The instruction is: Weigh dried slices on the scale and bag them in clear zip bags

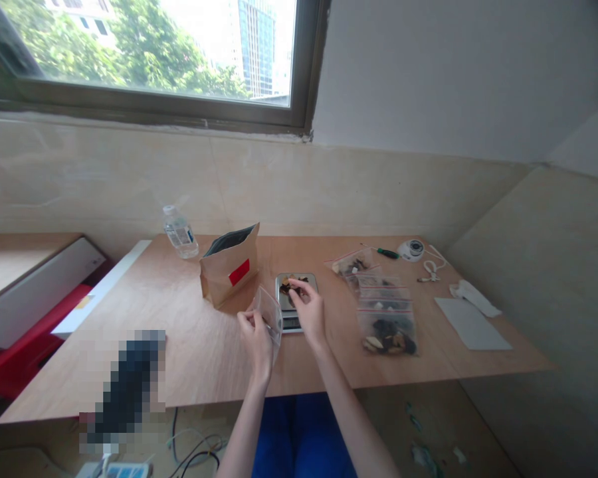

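My left hand (pixel 256 335) is closed on a clear zip bag (pixel 269 309), which it holds tilted beside the scale. A small digital scale (pixel 293 323) stands on the table, with dark and yellowish dried pieces (pixel 290 285) on its plate. Over that plate is my right hand (pixel 309 305), thumb and fingers pinched together at the pieces. Whether a piece is between its fingertips is too small to make out. Behind the left hand stands a brown paper pouch (pixel 232 269) with a red label, its top open.
Several filled zip bags (pixel 389 325) lie to the right. Farther right are a green screwdriver (pixel 387 253), a white dome camera (pixel 411 249) with a cable, and white paper (pixel 473 324). A water bottle (pixel 181 232) stands back left; a blurred dark object (pixel 129 378) lies front left.
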Demonstrator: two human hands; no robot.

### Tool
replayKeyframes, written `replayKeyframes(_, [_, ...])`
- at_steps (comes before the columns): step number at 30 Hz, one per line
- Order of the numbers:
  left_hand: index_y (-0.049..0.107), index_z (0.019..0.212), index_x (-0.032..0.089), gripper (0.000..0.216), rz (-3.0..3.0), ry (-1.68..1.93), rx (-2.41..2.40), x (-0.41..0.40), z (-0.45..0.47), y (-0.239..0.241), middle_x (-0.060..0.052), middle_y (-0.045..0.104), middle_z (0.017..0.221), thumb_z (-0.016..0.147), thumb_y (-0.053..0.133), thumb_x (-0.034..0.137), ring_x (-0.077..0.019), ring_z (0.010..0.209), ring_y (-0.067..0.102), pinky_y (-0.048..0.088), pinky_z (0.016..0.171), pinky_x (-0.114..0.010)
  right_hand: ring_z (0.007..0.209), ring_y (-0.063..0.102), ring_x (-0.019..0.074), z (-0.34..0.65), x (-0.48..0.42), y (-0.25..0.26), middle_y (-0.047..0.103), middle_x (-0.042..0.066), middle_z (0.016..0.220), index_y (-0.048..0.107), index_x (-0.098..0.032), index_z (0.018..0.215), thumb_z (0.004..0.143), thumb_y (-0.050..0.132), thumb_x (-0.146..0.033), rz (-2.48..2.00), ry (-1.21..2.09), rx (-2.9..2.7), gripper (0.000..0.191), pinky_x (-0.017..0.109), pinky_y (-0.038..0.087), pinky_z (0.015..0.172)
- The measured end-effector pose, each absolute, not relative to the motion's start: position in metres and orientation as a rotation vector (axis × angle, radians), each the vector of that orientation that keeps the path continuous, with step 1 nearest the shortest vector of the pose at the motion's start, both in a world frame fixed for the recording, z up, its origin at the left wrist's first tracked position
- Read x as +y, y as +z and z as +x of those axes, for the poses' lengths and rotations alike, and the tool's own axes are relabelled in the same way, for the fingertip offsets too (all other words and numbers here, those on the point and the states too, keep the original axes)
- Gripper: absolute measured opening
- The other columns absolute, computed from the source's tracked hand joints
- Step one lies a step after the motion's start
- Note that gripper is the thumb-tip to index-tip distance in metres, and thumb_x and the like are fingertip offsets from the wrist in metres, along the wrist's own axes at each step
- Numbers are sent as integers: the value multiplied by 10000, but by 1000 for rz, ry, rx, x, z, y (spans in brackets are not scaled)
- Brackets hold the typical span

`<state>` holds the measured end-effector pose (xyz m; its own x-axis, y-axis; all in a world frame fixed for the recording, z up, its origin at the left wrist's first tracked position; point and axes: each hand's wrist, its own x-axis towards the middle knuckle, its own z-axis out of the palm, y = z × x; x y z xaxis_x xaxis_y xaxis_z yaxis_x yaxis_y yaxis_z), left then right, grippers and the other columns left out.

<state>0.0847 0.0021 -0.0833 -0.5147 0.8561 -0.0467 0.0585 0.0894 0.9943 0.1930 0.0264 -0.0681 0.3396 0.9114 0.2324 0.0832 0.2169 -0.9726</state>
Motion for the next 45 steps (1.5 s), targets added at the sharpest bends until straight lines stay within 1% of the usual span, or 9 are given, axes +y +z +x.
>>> replayKeyframes(3, [394,715,205,153,897,1515,1663,2,84,-83,49,473,638,798,461,316,-110,550,483,368,561,-249,1089,566,198,173,21,-59,626,67,1172,641,-226,1085,832,529,-288,-1186,739,-1303,284,337,469,898])
replayKeyframes(7, [394,705,204,148,880,1530,1675,2,81,-81,53,469,626,798,451,304,-111,558,477,362,578,-254,1147,496,216,175,30,-76,598,100,1168,642,-213,1067,880,451,-255,-1378,406,-1420,271,417,367,993])
replayKeyframes(11, [389,692,203,165,873,1521,1700,2,79,-81,52,470,630,794,465,308,-118,585,476,362,607,-264,1113,467,289,188,45,-106,526,168,1186,583,-175,1155,829,532,-264,-1723,165,-1422,342,486,386,917])
replayKeyframes(14, [399,698,200,153,868,1523,1683,2,79,-81,47,479,642,790,471,299,-123,604,486,367,619,-267,1049,481,288,196,49,-122,533,169,1133,552,-160,1193,811,547,-222,-1802,120,-1479,388,470,400,882])
replayKeyframes(28, [443,705,192,142,872,1543,1677,0,81,-85,29,516,694,786,505,291,-126,635,511,382,624,-263,849,582,203,222,54,-125,621,67,879,585,-174,844,736,474,-146,-1601,367,-1264,157,337,451,808])
replayKeyframes(33, [436,717,195,136,858,1509,1669,0,81,-84,32,509,692,796,492,291,-125,630,500,374,629,-265,763,599,174,198,37,-83,649,37,845,594,-182,862,758,532,-220,-1489,534,-1239,127,290,463,739])
replayKeyframes(39, [435,719,191,154,765,1595,1602,2,75,-86,20,514,741,791,501,311,-139,738,531,395,712,-286,914,598,179,165,13,-34,644,45,976,624,-196,979,761,596,-222,-1284,739,-1608,222,301,454,826])
replayKeyframes(42, [450,745,187,189,670,1619,1583,4,66,-90,10,528,763,776,522,359,-153,768,549,409,723,-296,911,619,159,156,13,-28,654,43,1035,595,-221,1102,849,519,-300,-1163,867,-1630,276,277,478,796])
replayKeyframes(45, [450,758,190,219,610,1652,1578,5,54,-93,9,537,766,762,539,390,-160,777,564,423,742,-310,905,625,143,149,28,-41,665,44,1018,612,-215,1068,917,383,-296,-1098,809,-1476,285,265,483,803])
